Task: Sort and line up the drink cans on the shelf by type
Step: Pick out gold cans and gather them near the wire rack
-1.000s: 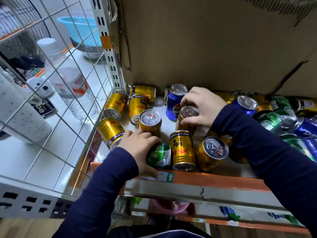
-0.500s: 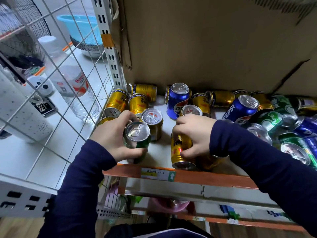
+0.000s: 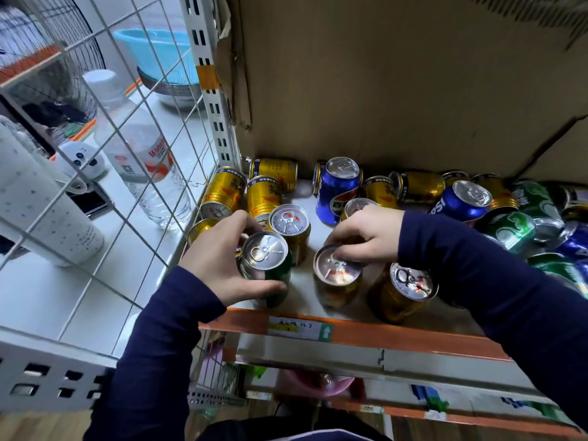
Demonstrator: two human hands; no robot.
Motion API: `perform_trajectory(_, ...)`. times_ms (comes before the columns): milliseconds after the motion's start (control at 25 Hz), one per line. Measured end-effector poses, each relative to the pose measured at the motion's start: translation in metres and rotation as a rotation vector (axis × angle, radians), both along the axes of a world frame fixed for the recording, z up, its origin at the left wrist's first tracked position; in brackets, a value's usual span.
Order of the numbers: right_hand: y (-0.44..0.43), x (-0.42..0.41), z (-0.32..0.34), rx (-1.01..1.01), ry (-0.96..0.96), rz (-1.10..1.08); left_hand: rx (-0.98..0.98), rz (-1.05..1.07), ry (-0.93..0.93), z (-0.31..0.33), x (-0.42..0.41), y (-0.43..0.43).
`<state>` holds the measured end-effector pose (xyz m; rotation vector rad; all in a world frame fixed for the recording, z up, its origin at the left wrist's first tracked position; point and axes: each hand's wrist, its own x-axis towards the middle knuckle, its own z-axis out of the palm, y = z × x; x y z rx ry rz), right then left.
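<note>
My left hand (image 3: 219, 259) grips an upright green can (image 3: 266, 265) near the shelf's front left. My right hand (image 3: 366, 237) holds the top rim of an upright gold can (image 3: 337, 275) beside it. Two more gold cans stand upright, one behind (image 3: 290, 227) and one at the right (image 3: 401, 291). Several gold cans (image 3: 222, 192) lie on their sides at the back left. A blue Pepsi can (image 3: 337, 189) stands at the back, another (image 3: 458, 202) lies tilted to its right. Green cans (image 3: 512, 230) lie piled at the far right.
The shelf (image 3: 381, 335) has an orange front edge with a label. Cardboard (image 3: 381, 90) forms the back wall. A white wire grid (image 3: 127, 128) closes the left side; beyond it stand a water bottle (image 3: 140, 154) and a blue basin (image 3: 159, 52).
The green can went from lying to upright in my left hand. My right hand left a rear gold can and stood the lying front gold can upright.
</note>
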<state>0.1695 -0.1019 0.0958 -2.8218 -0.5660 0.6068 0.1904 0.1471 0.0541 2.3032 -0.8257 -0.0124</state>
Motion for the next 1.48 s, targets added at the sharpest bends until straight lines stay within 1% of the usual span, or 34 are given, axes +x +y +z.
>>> perform_trajectory(80, -0.005, -0.001, -0.002, -0.008, 0.023, -0.010, -0.021, 0.024, 0.020, 0.006, 0.000, -0.001)
perform_trajectory(120, -0.008, -0.003, 0.000, 0.023, 0.011, -0.025, -0.042, 0.047, 0.015, 0.010, 0.003, -0.004)
perform_trajectory(200, -0.019, -0.004, 0.012, 0.235, -0.023, -0.168, -0.104, 0.113, -0.014, 0.017, 0.014, -0.012)
perform_trajectory(240, -0.028, -0.001, 0.019, 0.324, -0.086, -0.263, -0.113, 0.155, -0.031, 0.020, 0.023, -0.018)
perform_trajectory(280, -0.039, 0.005, 0.025, 0.332, -0.185, -0.355, -0.082, 0.197, -0.041, 0.023, 0.034, -0.024)
perform_trajectory(320, -0.052, 0.014, 0.029, 0.250, -0.278, -0.437, -0.008, 0.234, -0.039, 0.024, 0.047, -0.030)
perform_trajectory(360, -0.063, 0.023, 0.030, 0.124, -0.324, -0.507, 0.092, 0.263, -0.015, 0.022, 0.062, -0.034)
perform_trajectory(400, -0.071, 0.032, 0.028, -0.016, -0.299, -0.571, 0.200, 0.288, 0.030, 0.020, 0.077, -0.040)
perform_trajectory(440, -0.075, 0.040, 0.023, -0.125, -0.220, -0.620, 0.305, 0.311, 0.088, 0.017, 0.091, -0.045)
perform_trajectory(520, -0.076, 0.053, 0.003, -0.222, -0.065, -0.670, 0.493, 0.349, 0.172, 0.011, 0.112, -0.055)
perform_trajectory(560, -0.074, 0.058, -0.007, -0.221, -0.031, -0.694, 0.560, 0.362, 0.182, 0.008, 0.118, -0.059)
perform_trajectory(640, -0.074, 0.066, -0.023, -0.160, -0.006, -0.777, 0.602, 0.387, 0.178, 0.004, 0.125, -0.063)
perform_trajectory(720, -0.076, 0.070, -0.033, -0.085, 0.034, -0.868, 0.586, 0.400, 0.233, 0.000, 0.123, -0.065)
perform_trajectory(840, -0.083, 0.072, -0.042, 0.072, 0.070, -0.974, 0.488, 0.439, 0.379, -0.002, 0.113, -0.071)
perform_trajectory(920, -0.086, 0.070, -0.039, 0.118, 0.069, -0.964, 0.375, 0.462, 0.468, -0.003, 0.109, -0.073)
perform_trajectory(1000, -0.089, 0.068, -0.031, 0.115, 0.045, -0.923, 0.296, 0.468, 0.501, -0.004, 0.109, -0.071)
perform_trajectory(1160, -0.101, 0.064, -0.003, 0.069, -0.127, -0.833, 0.295, 0.470, 0.444, -0.003, 0.110, -0.060)
perform_trajectory(1240, -0.103, 0.063, 0.008, 0.040, -0.170, -0.772, 0.326, 0.471, 0.380, 0.007, 0.110, -0.058)
perform_trajectory(1320, -0.100, 0.064, 0.008, -0.054, -0.121, -0.701, 0.359, 0.482, 0.320, 0.023, 0.110, -0.058)
perform_trajectory(1400, -0.093, 0.067, -0.004, -0.148, -0.020, -0.639, 0.410, 0.471, 0.268, 0.042, 0.110, -0.060)
perform_trajectory(1480, -0.090, 0.068, -0.014, -0.174, 0.035, -0.603, 0.453, 0.441, 0.228, 0.056, 0.115, -0.062)
